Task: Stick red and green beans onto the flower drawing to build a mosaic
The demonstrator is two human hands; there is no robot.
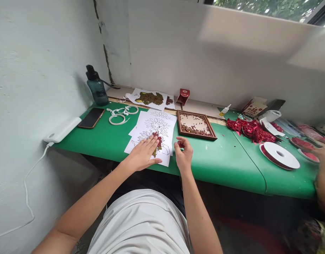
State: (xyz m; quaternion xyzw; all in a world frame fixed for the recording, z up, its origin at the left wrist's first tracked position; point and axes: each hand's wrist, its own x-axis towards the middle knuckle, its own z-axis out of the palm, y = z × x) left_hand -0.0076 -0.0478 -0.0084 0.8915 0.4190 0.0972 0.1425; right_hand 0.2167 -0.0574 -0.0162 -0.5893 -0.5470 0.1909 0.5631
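My left hand [143,153] lies flat, fingers stretched, on a white sheet [164,160] printed with line-drawn flowers. Beside and under its fingertips, red beads [159,143] and olive-green beads [154,152] cover part of the lowest flower; the hand hides some of this area. My right hand [184,154] is just right of the sheet, over the green tabletop. Its fingers are loosely bent, with the thumb apart and nothing visible between them. Beyond it, a brown-framed tray [196,137] holds many loose small dark-red and yellowish beads.
Left are a phone [91,118], a white power strip [62,129], tape rolls [117,119] and a bottle [97,90]. Behind lie a beaded fox-like picture [152,99], a red box [183,96] and a glue bottle [225,110]. Right are red trimmings [254,130], a ribbon spool [280,155] and another person's hand [324,158].
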